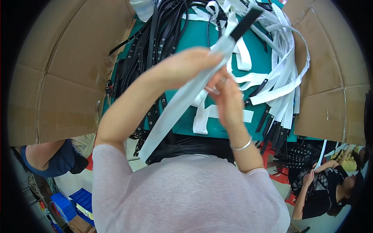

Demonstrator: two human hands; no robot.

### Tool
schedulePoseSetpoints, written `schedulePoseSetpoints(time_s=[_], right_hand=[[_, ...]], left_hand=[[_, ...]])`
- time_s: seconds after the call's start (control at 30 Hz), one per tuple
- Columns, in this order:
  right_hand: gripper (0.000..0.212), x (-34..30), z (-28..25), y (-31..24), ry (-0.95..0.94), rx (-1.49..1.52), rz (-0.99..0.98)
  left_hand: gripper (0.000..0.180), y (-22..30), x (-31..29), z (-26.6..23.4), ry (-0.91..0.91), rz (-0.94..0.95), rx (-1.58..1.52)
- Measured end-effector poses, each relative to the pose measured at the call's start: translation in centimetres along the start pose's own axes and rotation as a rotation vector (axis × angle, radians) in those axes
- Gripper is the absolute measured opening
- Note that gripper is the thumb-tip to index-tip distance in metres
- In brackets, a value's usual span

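Note:
A long belt in a flat white sleeve [171, 112] slants across the middle of the view, its black end [247, 24] sticking out at the upper right. The lower end of the sleeve hangs by my left upper arm. My left hand [198, 62] is closed round the sleeve near its upper part, blurred by motion. Just below, my right hand [229, 95] has its fingers curled in against the same belt; their exact grip is smeared. A small white piece [212, 90] shows by the right fingers. Under both hands lie loose white strips [201, 120] on the green table [182, 124].
Black belts with metal eyelets [136, 70] pile up at the left. White-sleeved belts [285, 85] heap at the right. Cardboard walls [66, 89] flank the table. A white tub [143, 9] stands at the far left. One person [322, 178] works at the right, another sits at the left.

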State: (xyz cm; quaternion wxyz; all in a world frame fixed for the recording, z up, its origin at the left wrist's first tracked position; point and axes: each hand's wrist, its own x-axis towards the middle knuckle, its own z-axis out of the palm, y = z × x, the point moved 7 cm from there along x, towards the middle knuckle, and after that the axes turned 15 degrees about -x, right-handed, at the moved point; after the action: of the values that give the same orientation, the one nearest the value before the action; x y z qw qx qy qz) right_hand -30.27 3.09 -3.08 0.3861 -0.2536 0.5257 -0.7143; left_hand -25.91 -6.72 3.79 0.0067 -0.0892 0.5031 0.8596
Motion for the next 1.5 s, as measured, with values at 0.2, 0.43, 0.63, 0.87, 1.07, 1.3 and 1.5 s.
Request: schedulePoseSetpoints(time_s=[0.2, 0.43, 0.63, 0.87, 1.07, 1.3, 1.5], right_hand=[[0.027, -1.6, 2.8, 0.2, -0.082, -0.149, -0.078], [0.028, 14.2, -16.7, -28.4, 0.141, -0.906, -0.392], [0.032, 9.2, -8.5, -26.1, 0.166, -1.008, -0.685], [0.034, 5.9, -3.8, -2.4, -0.301, -1.496, -0.382], [0.015, 5.3, -1.3, 1.4, -0.529, -0.842, -0.021], [0.077, -5.3, 7.5, 8.9, -0.734, 0.117, 1.07], [0.032, -5.5, 10.1, 10.4, -0.522, 0.259, 0.778]], left_hand=[[0.038, 4.9, 9.8, -2.1, 0.149, 0.305, 0.006], [0.041, -3.7, 6.9, -5.5, 0.223, 0.312, 1.156], [0.017, -4.8, 5.0, -7.9, 0.496, 0.389, 1.006], [0.024, 3.5, -8.4, -5.0, 0.385, 0.201, 0.709], [0.025, 1.7, -21.9, -7.5, 0.668, 0.114, 0.43], [0.032, -7.6, -23.7, -3.8, 0.561, 0.188, 0.163], [0.049, -11.9, -24.2, -1.6, 0.169, -0.093, 0.23]])
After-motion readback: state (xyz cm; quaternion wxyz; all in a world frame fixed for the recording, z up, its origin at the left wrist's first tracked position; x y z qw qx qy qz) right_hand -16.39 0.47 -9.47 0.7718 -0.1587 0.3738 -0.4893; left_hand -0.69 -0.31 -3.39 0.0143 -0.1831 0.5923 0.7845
